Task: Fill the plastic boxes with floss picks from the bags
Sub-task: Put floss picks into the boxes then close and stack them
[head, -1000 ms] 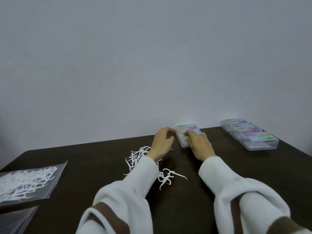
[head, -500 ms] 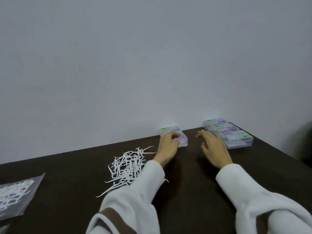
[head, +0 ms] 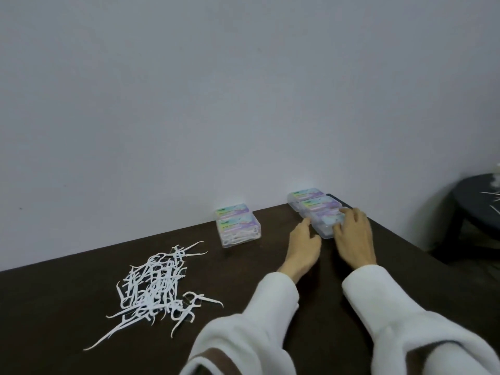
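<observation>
The right hand [head: 353, 234] lies over the nearest plastic box [head: 326, 223] of a row of three at the far right corner of the dark table [head: 270, 280], its fingers curled down over the lid and near edge so that it grips the box from above. The left hand [head: 304, 243] reaches in beside it, forefinger and thumb stretched toward the box's left end and touching it or very nearly so (the contact itself is too small to tell), the fingers only loosely bent and holding nothing. Behind the gripped box stand the middle box [head: 319, 204] and the far box [head: 307, 192] of the row, edge to edge and running back to the wall [head: 243, 90], each with a pale coloured label on its lid. To the left of the hands, well apart from that row, two more boxes sit against the wall: the nearer filled box [head: 239, 230] shows white picks through its clear side, and another labelled box [head: 232, 209] lies just behind it. Further left and nearer the person, a loose heap of white floss picks [head: 159, 288] is spread on the tabletop. Both forearms come up from the bottom edge in white sleeves [head: 270, 320] with brown bands. At the right edge, beyond the table, stands a dark round stool [head: 476, 196].
</observation>
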